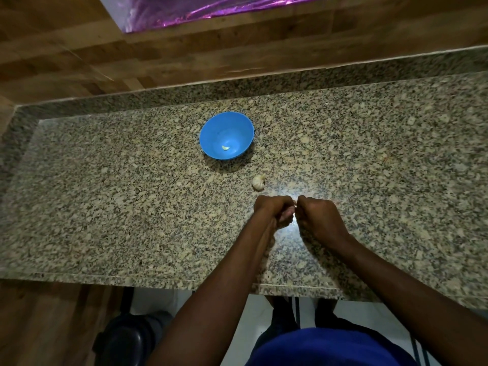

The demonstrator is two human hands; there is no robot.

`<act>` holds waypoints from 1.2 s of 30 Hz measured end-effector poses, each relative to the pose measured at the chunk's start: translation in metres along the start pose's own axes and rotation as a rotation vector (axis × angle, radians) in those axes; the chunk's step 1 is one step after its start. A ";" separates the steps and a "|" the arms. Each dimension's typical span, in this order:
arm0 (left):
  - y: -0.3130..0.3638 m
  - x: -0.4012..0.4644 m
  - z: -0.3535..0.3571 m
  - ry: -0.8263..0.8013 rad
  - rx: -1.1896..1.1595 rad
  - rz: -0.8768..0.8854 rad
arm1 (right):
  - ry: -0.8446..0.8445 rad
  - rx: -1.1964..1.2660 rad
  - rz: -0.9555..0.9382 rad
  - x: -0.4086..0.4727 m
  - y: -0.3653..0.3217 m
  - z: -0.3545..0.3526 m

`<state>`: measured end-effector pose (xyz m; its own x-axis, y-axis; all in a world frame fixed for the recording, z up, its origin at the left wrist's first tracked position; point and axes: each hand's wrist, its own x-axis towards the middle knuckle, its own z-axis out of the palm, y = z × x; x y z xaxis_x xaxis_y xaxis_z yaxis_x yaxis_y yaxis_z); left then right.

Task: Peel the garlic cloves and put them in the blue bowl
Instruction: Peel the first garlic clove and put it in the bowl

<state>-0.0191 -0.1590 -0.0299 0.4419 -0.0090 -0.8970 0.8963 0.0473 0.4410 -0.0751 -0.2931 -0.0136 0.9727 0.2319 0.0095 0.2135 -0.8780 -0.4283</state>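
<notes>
Both hands are up together over the speckled granite bench (105, 207), knuckles nearly touching. The left hand (273, 210) and the right hand (317, 217) have their fingers curled in tight around something very small pinched between them, just a pale sliver showing at the meeting point. That looks like a garlic clove (295, 204) being worked out of its skin, though most of it is hidden.

The rest of the garlic bulb (258, 182) sits on the bench just beyond the hands, and the blue bowl (211, 128) stands further back with one peeled clove (225, 147) already lying in it.

The risk here: the clove is small and slippery, so a hard tug on the skin could pop it out of the pinch and send it skittering off the near edge to the floor.
</notes>
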 end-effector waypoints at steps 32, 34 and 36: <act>-0.015 -0.006 -0.026 -0.029 0.271 0.637 | -0.043 1.063 0.626 0.011 0.020 -0.001; -0.011 -0.013 -0.025 -0.098 0.247 0.667 | -0.046 1.044 0.607 0.012 0.020 -0.002; -0.009 -0.016 -0.023 -0.096 0.262 0.700 | -0.057 1.054 0.587 0.012 0.018 -0.005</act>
<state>-0.0350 -0.1359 -0.0200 0.9025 -0.1515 -0.4032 0.3791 -0.1650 0.9105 -0.0589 -0.3085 -0.0168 0.8856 -0.0463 -0.4621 -0.4644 -0.0891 -0.8811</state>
